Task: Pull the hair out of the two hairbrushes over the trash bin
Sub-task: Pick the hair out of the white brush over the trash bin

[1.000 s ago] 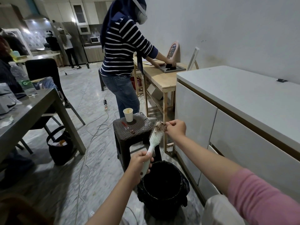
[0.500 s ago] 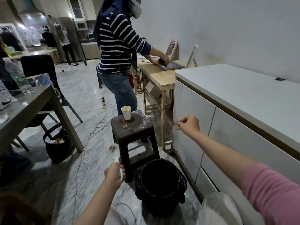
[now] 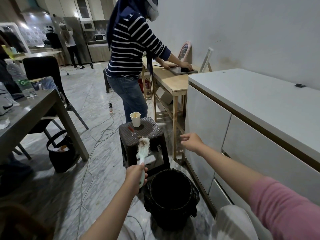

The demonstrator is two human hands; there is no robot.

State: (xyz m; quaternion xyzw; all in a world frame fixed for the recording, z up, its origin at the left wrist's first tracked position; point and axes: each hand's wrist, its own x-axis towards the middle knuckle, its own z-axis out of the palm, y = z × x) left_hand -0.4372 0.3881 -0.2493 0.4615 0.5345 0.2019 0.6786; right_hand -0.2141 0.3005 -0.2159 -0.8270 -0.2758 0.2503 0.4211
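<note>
A: One hairbrush (image 3: 143,148) in view, left hand (image 3: 136,176) gripping its handle, head up, just left of the bin (image 3: 170,192). Hair sits among the bristles.

B: Right hand (image 3: 192,142)?

A: Off to the right, apart from the brush. Pinching or loose, can't tell.

B: Advice: shift brush over the bin mouth, pinch clump at the bristle roots, pull along them.

A: Count: one brush, one bin, one cup (image 3: 135,119), one stool (image 3: 141,135). No second brush visible.

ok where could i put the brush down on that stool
Bare room lies on the stool top's right half, beside the paper cup. The left is crowded: the red-handled tool lies there, below the cup.
</note>
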